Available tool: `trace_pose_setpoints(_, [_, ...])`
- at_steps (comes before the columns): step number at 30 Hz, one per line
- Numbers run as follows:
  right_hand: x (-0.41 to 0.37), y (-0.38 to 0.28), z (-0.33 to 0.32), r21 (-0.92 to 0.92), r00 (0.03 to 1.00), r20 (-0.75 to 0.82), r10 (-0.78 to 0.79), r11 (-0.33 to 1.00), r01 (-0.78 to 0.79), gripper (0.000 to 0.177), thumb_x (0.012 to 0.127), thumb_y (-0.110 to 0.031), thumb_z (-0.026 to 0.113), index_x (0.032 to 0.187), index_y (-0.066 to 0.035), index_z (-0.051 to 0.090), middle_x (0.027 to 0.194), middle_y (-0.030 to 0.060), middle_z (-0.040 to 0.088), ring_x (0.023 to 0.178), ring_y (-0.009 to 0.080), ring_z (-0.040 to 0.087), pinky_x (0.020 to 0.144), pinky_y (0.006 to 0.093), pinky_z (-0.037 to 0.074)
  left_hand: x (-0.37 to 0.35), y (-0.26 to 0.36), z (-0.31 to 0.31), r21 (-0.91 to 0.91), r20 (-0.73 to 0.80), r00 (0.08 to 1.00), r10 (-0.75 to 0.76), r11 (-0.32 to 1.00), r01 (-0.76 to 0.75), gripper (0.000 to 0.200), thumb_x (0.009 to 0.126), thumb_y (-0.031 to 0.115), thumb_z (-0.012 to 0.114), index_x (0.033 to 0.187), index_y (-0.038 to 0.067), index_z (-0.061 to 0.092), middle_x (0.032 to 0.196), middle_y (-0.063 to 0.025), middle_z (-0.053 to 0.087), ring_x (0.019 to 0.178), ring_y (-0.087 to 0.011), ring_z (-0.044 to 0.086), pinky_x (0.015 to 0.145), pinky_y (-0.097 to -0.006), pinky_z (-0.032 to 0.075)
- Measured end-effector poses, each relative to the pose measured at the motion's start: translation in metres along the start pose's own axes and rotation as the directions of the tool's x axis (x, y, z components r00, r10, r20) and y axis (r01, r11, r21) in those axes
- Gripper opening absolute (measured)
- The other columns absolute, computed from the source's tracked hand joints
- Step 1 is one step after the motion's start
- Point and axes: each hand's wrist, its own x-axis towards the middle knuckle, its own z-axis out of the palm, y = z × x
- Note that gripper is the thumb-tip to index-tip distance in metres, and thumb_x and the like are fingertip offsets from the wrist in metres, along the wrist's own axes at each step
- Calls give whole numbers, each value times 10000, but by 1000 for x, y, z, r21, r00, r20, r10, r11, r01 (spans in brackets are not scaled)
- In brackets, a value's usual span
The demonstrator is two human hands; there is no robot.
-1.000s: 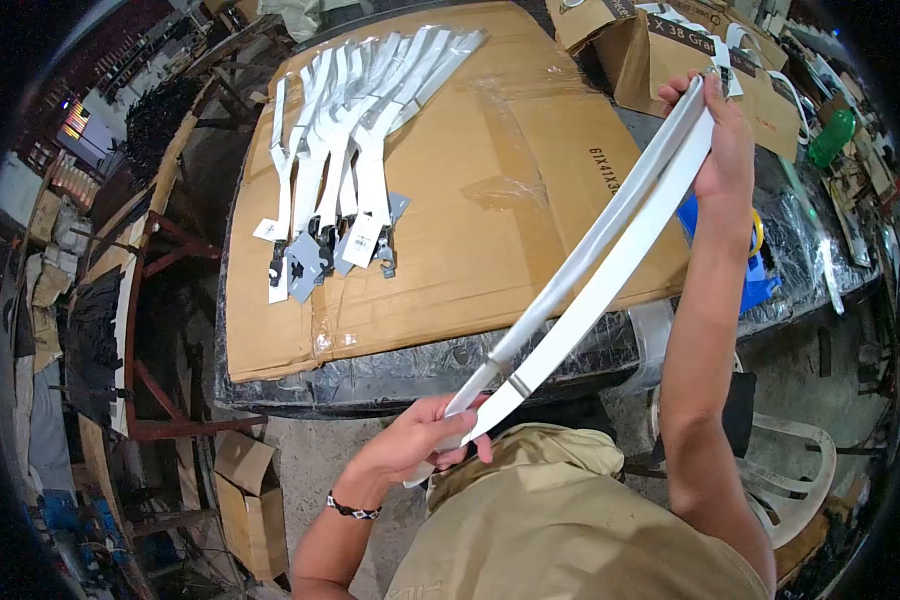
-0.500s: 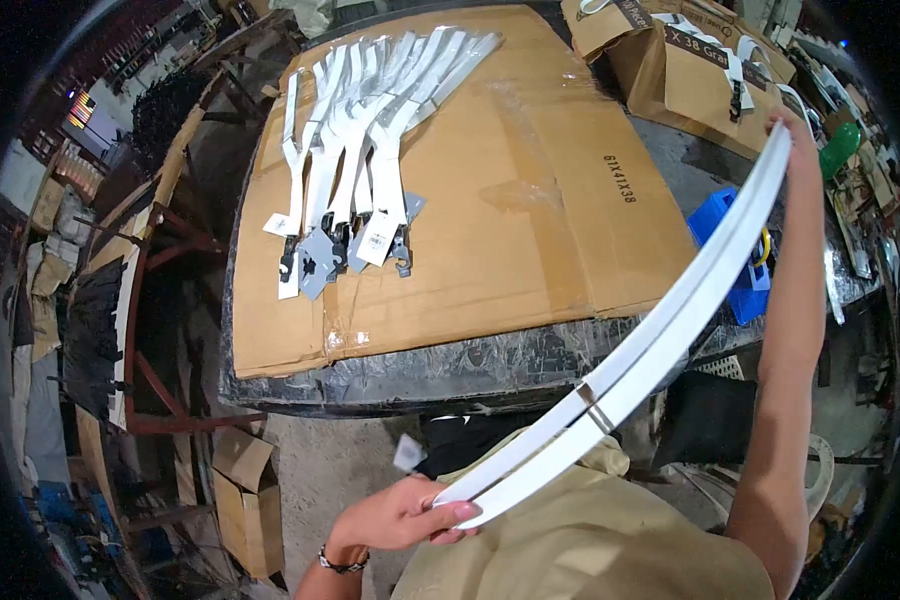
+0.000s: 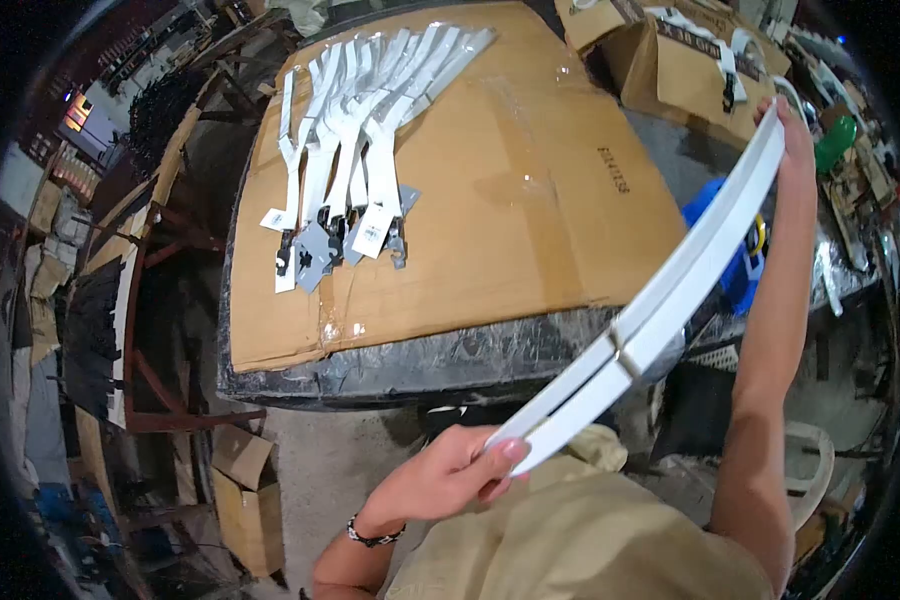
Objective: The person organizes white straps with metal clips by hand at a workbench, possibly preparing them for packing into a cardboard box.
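Observation:
A long white belt (image 3: 685, 300), doubled into two strips lying side by side, stretches diagonally in front of my body. A narrow keeper loop (image 3: 622, 352) crosses it near the middle. My left hand (image 3: 450, 468), with a braided bracelet at the wrist, pinches its lower end between thumb and fingers. High on the right, my right hand (image 3: 792, 140) is closed around the upper end. A bunch of similar white belts (image 3: 355, 125) lies fanned out on the flat cardboard (image 3: 490, 230), with tags (image 3: 372, 230) and dark hanger hooks at their near ends.
The cardboard covers a plastic-wrapped dark table (image 3: 470, 362). An open carton (image 3: 690, 85) with white belts stands at the back right. A blue object (image 3: 740, 270) sits behind the held belt. A small carton (image 3: 248, 510) rests on the floor at left.
My left hand has moved up and to the right with the lower belt end. My right hand has shifted slightly; the belt's keeper now appears higher and farther right.

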Motion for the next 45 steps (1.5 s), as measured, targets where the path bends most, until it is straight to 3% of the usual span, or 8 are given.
trace_pose_setpoints(8, [95, -26, -187, -156, 977, -213, -9, 987, -25, 306, 990, -287, 548, 995, -12, 683, 838, 87, 676, 736, 219, 643, 711, 333, 523, -77, -33, -16, -89, 186, 981, -47, 994, 65, 353, 1058, 288, 499, 933, -5, 653, 610, 4, 546, 569, -72, 482, 531, -260, 397])
trace_pose_setpoints(16, [-46, -37, 40, 102, 997, -60, -52, 993, 58, 331, 995, -336, 549, 961, -28, 664, 800, 88, 655, 692, 222, 636, 669, 333, 534, -21, -8, 6, -106, -64, 995, -79, 992, 72, 333, 1044, 245, 520, 929, -30, 669, 644, -18, 586, 571, -77, 513, 518, -255, 406])
trace_pose_setpoints(23, [127, -17, -189, -166, 978, -203, -50, 986, 16, 261, 1018, -194, 482, 901, 9, 598, 772, 143, 633, 722, 284, 642, 712, 413, 558, -80, -5, -19, -28, -144, 965, -218, 976, 216, 334, 954, 305, 649, 770, 31, 700, 613, 6, 595, 547, -92, 508, 503, -263, 382])
trace_pose_setpoints(29, [115, -29, -170, -92, 987, -157, -37, 995, 22, 119, 939, -78, 520, 912, 16, 587, 784, 119, 593, 734, 272, 612, 716, 407, 551, -62, -29, -30, 12, 111, 971, -214, 977, 214, 350, 1040, 247, 510, 911, -42, 660, 670, -26, 586, 596, -68, 502, 536, -250, 401])
trace_pose_setpoints(33, [-32, -11, 70, 165, 947, -188, -262, 942, 294, 114, 949, -109, 601, 891, -26, 655, 754, 72, 634, 616, 213, 625, 560, 344, 543, -14, -4, 7, -90, -117, 986, -116, 990, 106, 349, 1038, 223, 510, 855, -45, 638, 643, -25, 582, 575, -70, 496, 527, -253, 394])
trace_pose_setpoints(37, [-18, -22, 32, -168, 985, -150, -90, 984, 65, 98, 912, -115, 619, 858, -43, 658, 701, 73, 625, 574, 214, 619, 521, 362, 535, -37, -15, -2, -57, -107, 991, -83, 995, 77, 343, 1030, 225, 532, 836, -39, 636, 630, -23, 584, 564, -79, 498, 522, -261, 389])
trace_pose_setpoints(39, [123, -14, -154, -75, 982, -140, 129, 987, -141, 159, 891, -158, 652, 903, -4, 690, 744, 71, 664, 640, 200, 615, 618, 311, 512, -61, -36, -16, -113, -46, 991, -127, 986, 121, 317, 1016, 214, 559, 864, -47, 657, 647, -26, 602, 571, -79, 507, 524, -258, 386])
trace_pose_setpoints(45, [19, -68, -47, -202, 984, -77, -158, 969, 140, 188, 889, -177, 655, 928, 4, 686, 771, 91, 663, 675, 219, 616, 640, 331, 514, -66, -35, -29, -112, -9, 980, -198, 974, 196, 355, 1014, 249, 569, 868, -58, 671, 645, -20, 597, 578, -78, 510, 520, -249, 379])
